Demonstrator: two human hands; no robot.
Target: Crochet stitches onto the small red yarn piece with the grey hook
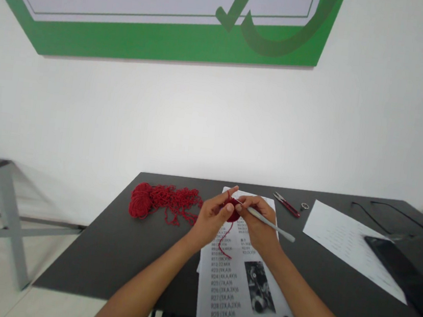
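Crochet piece [233, 213], a small dark-red round, sits raised just above the table [108, 248] between the two hands, over the upper part of a printed pattern sheet [242, 285]. The left hand [212, 217] is closed around the piece's left edge, thumb and fingers pinching it, with the index finger lifted and a loop of red yarn across it. The right hand [259, 223] is closed on a pale crochet hook [270, 225], gripped near its working end; the hook tip meets the piece and the handle trails out to the right. Judged from this pose, the likely faults are a loop sliding off the hook tip if the grip rotates, and loss of tension if the lifted index finger drops, which would give uneven stitches. A short yarn tail [224, 240] hangs below the piece and could be caught in a stitch. Both forearms extend forward from the near table edge and converge at the piece, wrists roughly level. The loose yarn pile [163, 201] lies to the left, near the left hand; its tangled strands could snag as yarn feeds. Farther right lie snips [286, 205], a second sheet [343, 241] and a dark phone [405, 277].
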